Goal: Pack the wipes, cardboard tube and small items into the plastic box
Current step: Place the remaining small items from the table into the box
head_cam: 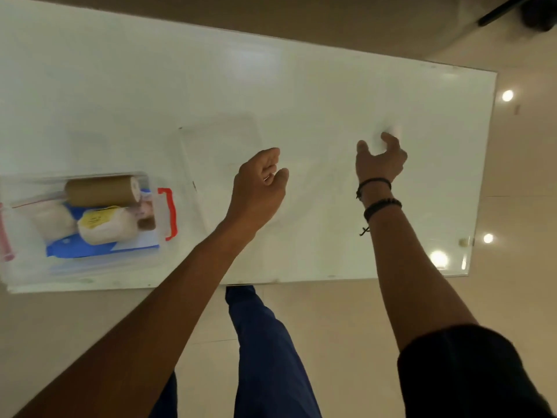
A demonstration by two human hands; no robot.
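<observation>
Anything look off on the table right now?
Nothing spilled or damaged. The plastic box sits open with the cardboard tube lying inside; its clear lid rests apart on the table.

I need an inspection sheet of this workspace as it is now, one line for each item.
Surface: white table, glossy, mostly bare.
Job's things: plastic box at the table's left, open, holding cardboard tube, yellow-labelled pack and blue item; clear lid lies beside the box.
Clutter: nothing seen.
Grippers: left hand loosely curled, empty, near the lid; right hand open, reaching toward a blurred white object.
Cables: nothing seen.
Surroundings: beige tiled floor with light reflections.
</observation>
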